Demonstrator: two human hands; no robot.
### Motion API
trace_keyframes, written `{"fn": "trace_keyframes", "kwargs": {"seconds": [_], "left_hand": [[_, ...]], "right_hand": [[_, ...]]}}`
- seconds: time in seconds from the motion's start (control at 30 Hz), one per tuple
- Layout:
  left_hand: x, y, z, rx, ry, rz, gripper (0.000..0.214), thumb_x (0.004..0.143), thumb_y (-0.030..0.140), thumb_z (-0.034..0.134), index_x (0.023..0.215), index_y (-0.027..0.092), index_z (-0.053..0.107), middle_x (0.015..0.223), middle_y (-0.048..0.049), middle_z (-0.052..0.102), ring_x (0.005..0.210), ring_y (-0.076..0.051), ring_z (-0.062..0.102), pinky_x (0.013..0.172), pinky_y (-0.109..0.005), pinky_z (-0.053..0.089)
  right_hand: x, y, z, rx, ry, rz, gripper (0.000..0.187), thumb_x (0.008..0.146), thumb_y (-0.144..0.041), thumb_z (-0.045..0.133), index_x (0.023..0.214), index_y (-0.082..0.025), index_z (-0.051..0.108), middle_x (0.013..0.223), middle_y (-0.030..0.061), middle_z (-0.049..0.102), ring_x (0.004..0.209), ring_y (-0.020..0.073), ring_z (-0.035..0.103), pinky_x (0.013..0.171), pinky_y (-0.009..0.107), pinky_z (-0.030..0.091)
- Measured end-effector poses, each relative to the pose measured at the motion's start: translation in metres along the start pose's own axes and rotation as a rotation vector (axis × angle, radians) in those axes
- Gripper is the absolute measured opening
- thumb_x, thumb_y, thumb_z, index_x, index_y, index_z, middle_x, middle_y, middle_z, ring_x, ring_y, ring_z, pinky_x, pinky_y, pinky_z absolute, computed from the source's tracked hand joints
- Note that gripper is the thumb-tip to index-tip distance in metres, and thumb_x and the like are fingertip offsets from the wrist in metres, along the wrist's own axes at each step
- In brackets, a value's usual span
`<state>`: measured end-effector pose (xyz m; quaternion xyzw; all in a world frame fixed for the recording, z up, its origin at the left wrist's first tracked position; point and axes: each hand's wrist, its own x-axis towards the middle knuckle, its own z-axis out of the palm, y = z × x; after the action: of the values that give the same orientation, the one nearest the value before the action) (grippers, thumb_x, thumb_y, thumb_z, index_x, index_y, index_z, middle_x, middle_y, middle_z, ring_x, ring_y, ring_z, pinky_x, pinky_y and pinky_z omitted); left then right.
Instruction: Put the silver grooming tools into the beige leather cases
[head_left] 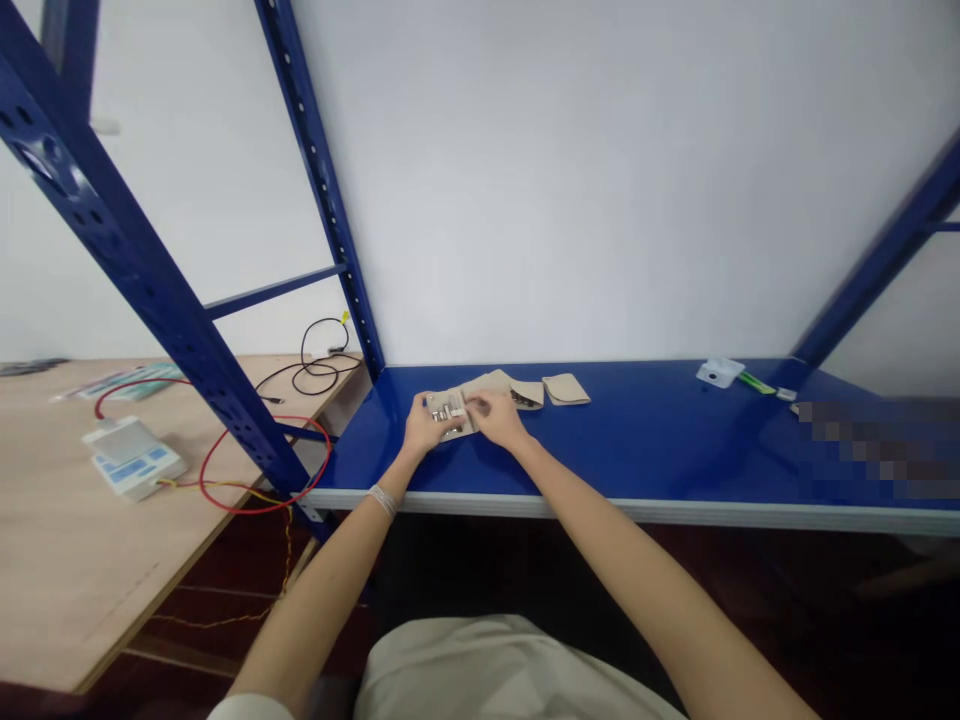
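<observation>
At center frame, on a blue shelf, the left hand and right hand pinch a tan pouch, fingers together; a blue upright crosses before a wooden table at left.

The left hand and right hand are bare, with no gloves, and so are both forearms. A bracelet of thin silver strands circles the left wrist. A white sleeve shows at the bottom edge on the left, and a loose cream garment with soft folds fills the bottom middle.
</observation>
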<state>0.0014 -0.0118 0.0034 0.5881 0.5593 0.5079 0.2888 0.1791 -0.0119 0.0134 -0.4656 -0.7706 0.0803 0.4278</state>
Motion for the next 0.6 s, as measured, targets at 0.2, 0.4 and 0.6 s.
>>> {"fn": "trace_keyframes", "kwargs": {"seconds": [0.2,0.4,0.6], "left_hand": [[-0.003,0.002,-0.001,-0.129,-0.158,0.09,0.077,0.052,0.023,0.086,0.117,0.019,0.044,0.083,0.0006,0.064,0.066,-0.014,0.062,0.061,-0.024,0.05],[-0.004,0.003,-0.001,-0.224,-0.282,0.137,0.079,0.051,0.025,0.087,0.115,0.019,0.042,0.087,-0.0007,0.064,0.072,-0.015,0.064,0.066,-0.025,0.051],[-0.003,0.001,-0.001,-0.297,-0.379,0.151,0.081,0.051,0.026,0.088,0.118,0.019,0.043,0.087,-0.0012,0.065,0.071,-0.015,0.064,0.064,-0.024,0.051]], "right_hand": [[0.002,0.006,0.007,0.38,0.114,0.073,0.018,0.076,-0.027,0.066,0.09,-0.018,0.07,0.093,0.005,0.074,0.078,0.0186,0.069,0.079,0.033,0.053],[0.007,0.013,0.012,0.595,0.086,0.171,0.023,0.07,-0.027,0.07,0.089,-0.016,0.07,0.087,0.0069,0.075,0.08,0.0199,0.07,0.079,0.035,0.056],[0.01,0.019,0.011,0.73,0.044,0.283,0.02,0.066,-0.025,0.073,0.083,-0.015,0.071,0.085,0.0075,0.075,0.08,0.0211,0.07,0.082,0.038,0.056]]}}
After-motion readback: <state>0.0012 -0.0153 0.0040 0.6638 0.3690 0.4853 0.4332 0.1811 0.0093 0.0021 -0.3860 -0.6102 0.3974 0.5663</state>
